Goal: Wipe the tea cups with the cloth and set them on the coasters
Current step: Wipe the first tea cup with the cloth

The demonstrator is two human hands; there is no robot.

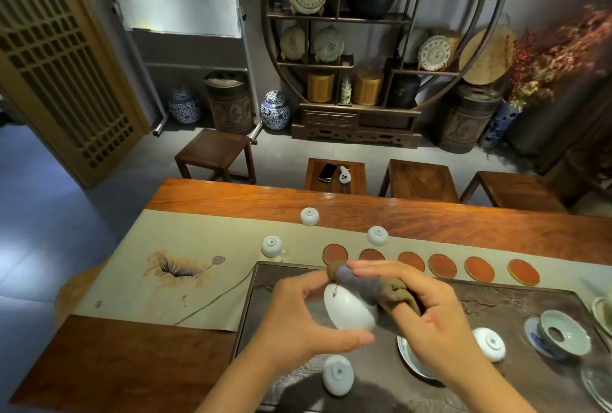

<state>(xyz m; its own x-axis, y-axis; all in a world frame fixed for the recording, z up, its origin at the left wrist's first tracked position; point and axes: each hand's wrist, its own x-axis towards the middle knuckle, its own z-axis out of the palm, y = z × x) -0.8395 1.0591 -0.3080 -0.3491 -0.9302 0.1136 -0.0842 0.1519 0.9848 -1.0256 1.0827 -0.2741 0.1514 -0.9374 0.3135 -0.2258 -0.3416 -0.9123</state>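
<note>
The left hand (298,316) grasps a white tea cup (349,311) between thumb and curled fingers, holding it tilted above the dark stone tea tray (265,306). The right hand (430,310) grips a brown-and-grey cloth (371,283), its fingers wrapped around the fabric and pressing it against the upper side of the held cup — cloth and cup are in contact. On the tray, near the person, one inverted cup (337,374) lies below the left hand, and a second inverted cup (489,343) sits just right of the right wrist, beside a blue-rimmed saucer (409,359) partly hidden by the forearm. A pale green strainer bowl (563,333) stands on a patterned dish at the tray's right end. Beyond the tray, six round red coasters (442,265) lie in a row on the beige table runner (198,247); none carries a cup. Three more inverted cups rest farther out — one (272,246) on the runner left of the coasters, one (377,235) just behind the coaster row, one (309,216) at the runner's far edge. The runner covers a long wooden table (463,217). A phone (327,172) lies on a stool (334,177) behind the table.
</note>
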